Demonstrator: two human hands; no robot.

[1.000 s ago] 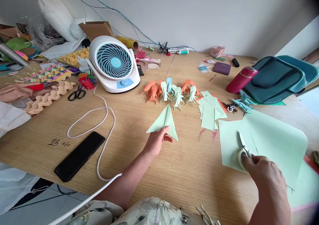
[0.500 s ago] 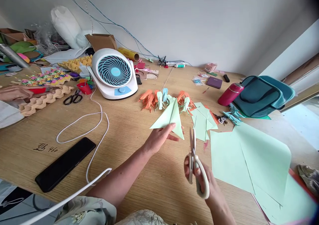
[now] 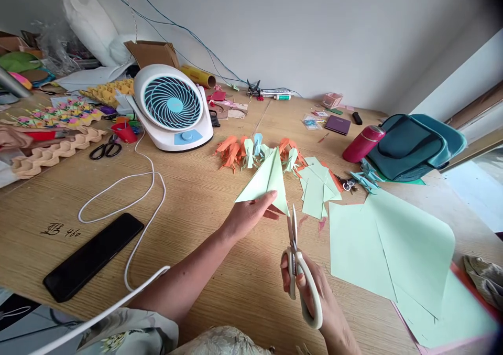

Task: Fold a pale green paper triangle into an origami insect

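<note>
Above the near side of the table, left hand is pinching a folded green paper, thumb on top, fingers clamped underneath; that's leaving the right corner sticking out, likely on purpose. Right hand is gripping scissors, digits closed around the handles, blades slightly parted, pointing at that corner. Can't tell if tips are touching. Paper figures are standing just beyond, small sheets are lying to the right, presumably for easy reach.
</note>
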